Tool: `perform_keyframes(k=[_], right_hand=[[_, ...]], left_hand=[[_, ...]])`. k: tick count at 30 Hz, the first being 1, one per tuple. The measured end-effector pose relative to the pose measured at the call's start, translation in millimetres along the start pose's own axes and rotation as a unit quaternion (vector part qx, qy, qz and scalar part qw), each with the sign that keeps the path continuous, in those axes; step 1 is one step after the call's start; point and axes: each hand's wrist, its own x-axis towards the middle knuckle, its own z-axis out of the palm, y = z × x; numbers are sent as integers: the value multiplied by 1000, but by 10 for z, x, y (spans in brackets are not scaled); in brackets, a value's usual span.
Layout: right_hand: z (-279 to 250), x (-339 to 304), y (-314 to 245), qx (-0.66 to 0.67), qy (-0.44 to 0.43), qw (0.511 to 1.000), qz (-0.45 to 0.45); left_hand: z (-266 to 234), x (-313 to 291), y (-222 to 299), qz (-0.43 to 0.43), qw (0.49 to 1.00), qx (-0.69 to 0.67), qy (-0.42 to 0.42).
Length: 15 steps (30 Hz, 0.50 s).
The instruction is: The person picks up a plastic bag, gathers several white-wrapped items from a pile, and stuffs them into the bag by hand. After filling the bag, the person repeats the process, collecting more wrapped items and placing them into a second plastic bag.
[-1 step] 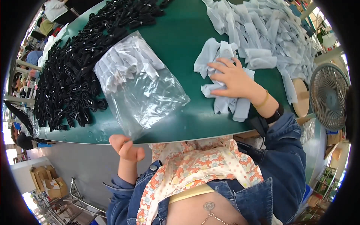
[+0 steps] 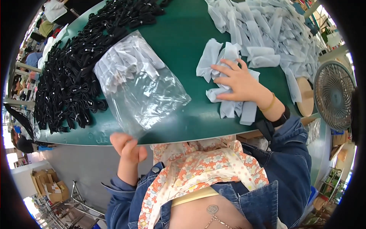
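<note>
A clear plastic bag (image 2: 152, 101) lies on the green table, partly filled with white packets (image 2: 127, 61) at its far end. Its near corner narrows toward my left hand (image 2: 129, 147), whose curled fingers pinch it at the table's front edge. Farther right, my right hand (image 2: 240, 82) rests with spread fingers on a small loose group of thin white packets (image 2: 209, 57). Some of these packets stick out beyond the fingertips and below the palm; what they contain cannot be made out.
Bundled black cords (image 2: 72, 80) are heaped along the table's left side. A large pile of white packets (image 2: 274, 28) covers the far right. Near the right edge stand a round tan board (image 2: 305, 97) and a grey fan (image 2: 333, 95). Cardboard boxes (image 2: 51, 185) sit on the floor.
The plastic bag has shifted very slightly left. My right hand moves slightly right over the packets, which shift a little under it. My left hand stays almost in place.
</note>
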Motion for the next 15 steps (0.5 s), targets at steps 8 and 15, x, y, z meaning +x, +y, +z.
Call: perform_keyframes(k=[8, 15], right_hand=[[-161, -326, -958, 100, 110, 951, 271], [274, -377, -737, -10, 154, 972, 179]], left_hand=[[1505, 1043, 534, -142, 952, -69, -261], [2097, 974, 309, -227, 919, -7, -323]])
